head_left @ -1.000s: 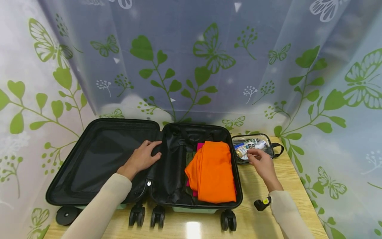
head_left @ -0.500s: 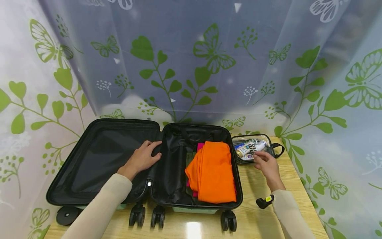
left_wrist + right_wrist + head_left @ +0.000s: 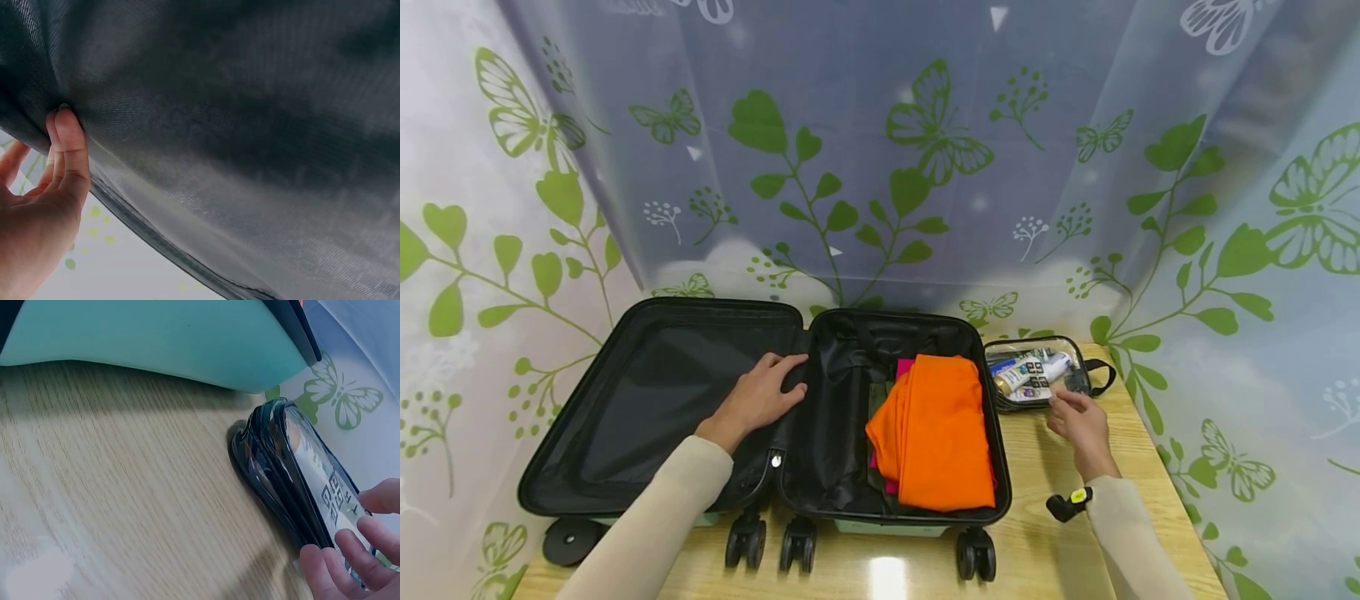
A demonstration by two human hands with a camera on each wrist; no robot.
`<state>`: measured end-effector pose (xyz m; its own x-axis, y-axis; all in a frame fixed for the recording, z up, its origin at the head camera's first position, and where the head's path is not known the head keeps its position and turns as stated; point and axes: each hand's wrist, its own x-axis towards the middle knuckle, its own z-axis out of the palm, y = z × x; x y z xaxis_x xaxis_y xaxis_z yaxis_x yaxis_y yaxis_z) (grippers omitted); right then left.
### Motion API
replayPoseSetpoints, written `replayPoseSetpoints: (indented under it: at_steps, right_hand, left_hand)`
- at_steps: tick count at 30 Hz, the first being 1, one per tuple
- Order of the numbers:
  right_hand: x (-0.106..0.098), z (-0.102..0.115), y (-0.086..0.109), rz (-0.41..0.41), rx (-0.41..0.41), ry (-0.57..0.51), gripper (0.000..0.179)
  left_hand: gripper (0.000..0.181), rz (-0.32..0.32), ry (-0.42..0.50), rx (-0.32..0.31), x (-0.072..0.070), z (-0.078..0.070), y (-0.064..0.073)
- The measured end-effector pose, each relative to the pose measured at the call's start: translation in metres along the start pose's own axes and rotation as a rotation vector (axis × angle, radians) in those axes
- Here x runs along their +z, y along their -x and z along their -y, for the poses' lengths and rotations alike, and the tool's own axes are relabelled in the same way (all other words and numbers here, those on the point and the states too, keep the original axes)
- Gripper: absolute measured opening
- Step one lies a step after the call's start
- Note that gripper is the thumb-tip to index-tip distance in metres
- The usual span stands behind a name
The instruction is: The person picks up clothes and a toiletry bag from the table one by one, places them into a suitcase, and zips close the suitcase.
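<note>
The clear pouch lies just beyond my right hand, its bent fingers at the near edge; whether they grip anything I can't tell. Left of that hand, the suitcase lies open, one raised rim just beside the pouch, orange cloth between my hands. My left hand is loosely spread, holding nothing, fingertips against the black lining. The wooden table runs toward me below my right hand; a patterned curtain bounds the space beyond both. Tubes overlap inside the pouch, and cloth beneath the orange barely shows.
</note>
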<state>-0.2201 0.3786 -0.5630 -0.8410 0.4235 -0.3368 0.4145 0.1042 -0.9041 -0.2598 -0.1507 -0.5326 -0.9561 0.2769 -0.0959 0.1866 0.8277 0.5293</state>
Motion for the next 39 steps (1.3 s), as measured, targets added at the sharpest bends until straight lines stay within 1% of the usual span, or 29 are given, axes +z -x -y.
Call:
replayPoseSetpoints:
  at_steps: [5, 7, 10, 14, 16, 18, 20, 22, 27, 29, 32, 39]
  right_hand:
    - [-0.002, -0.003, -0.003, 0.001, 0.043, -0.027, 0.057]
    - [-0.003, -0.004, -0.004, -0.006, 0.043, -0.056, 0.055]
    - [-0.004, -0.006, -0.005, -0.03, 0.034, -0.104, 0.044]
    - [-0.006, -0.009, -0.006, -0.051, 0.032, -0.14, 0.027]
    - [-0.006, -0.01, -0.006, -0.053, 0.044, -0.149, 0.024]
    - [-0.007, -0.01, -0.005, -0.048, 0.059, -0.157, 0.024]
    - [-0.008, -0.01, -0.004, -0.042, 0.08, -0.165, 0.028]
    - [-0.008, -0.01, -0.004, -0.031, 0.098, -0.184, 0.035]
    - [-0.008, -0.01, -0.005, 0.0, 0.132, -0.209, 0.069]
    - [-0.008, -0.01, -0.005, 0.01, 0.149, -0.205, 0.077]
    - [-0.009, -0.011, -0.007, 0.017, 0.172, -0.198, 0.083]
    - [-0.008, -0.012, -0.01, 0.058, 0.213, -0.222, 0.088]
  left_hand:
    - [0.061, 0.0, 0.003, 0.0, 0.0, 0.0, 0.0]
    - [0.06, -0.003, 0.003, 0.001, 0.0, 0.0, 0.0]
    - [0.06, -0.004, 0.004, 0.001, 0.0, 0.0, 0.0]
    - [0.06, -0.003, 0.002, -0.002, -0.001, -0.001, 0.001]
    - [0.061, -0.001, 0.0, -0.005, -0.001, -0.002, 0.001]
    - [0.061, 0.001, 0.0, -0.008, -0.001, -0.002, 0.001]
    - [0.06, 0.002, 0.003, -0.01, -0.001, -0.002, 0.001]
    - [0.06, -0.001, 0.004, -0.012, -0.001, -0.002, 0.002]
    - [0.061, -0.007, 0.002, -0.008, 0.0, -0.001, 0.002]
    - [0.061, -0.008, -0.002, -0.005, 0.0, -0.001, 0.001]
    - [0.061, -0.01, -0.006, -0.004, 0.001, 0.0, 0.0]
    - [0.06, -0.011, -0.007, -0.006, 0.001, 0.0, 0.0]
